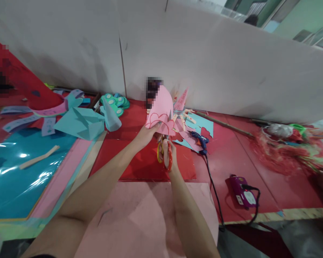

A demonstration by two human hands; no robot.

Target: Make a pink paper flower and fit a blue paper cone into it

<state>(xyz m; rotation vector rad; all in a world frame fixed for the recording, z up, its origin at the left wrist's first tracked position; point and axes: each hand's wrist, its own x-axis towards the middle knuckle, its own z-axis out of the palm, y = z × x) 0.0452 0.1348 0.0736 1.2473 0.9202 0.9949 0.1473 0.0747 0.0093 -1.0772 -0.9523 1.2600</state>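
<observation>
My left hand [150, 132] is closed on the edge of a pink paper [164, 102], which stands up off the table and carries a red scalloped outline along its lower part. In my right hand [169, 147] is a pair of scissors [170, 159] with one red and one yellow handle loop. The scissors' blades meet the lower edge of the pink paper; whether they are apart is hidden. Beneath both hands lies a red sheet [150, 165]. Pink and light blue paper pieces [204, 122] rest just to the right of the scissors.
A blue glue gun [200, 141] trails its cord to a purple power strip [242, 191]. Behind stands a pink cone with clothespins [181, 104]. Folded blue paper [83, 123] and glossy blue sheets [21, 172] lie left. Red netting [280, 150] is at right. A white partition [218, 61] rises behind.
</observation>
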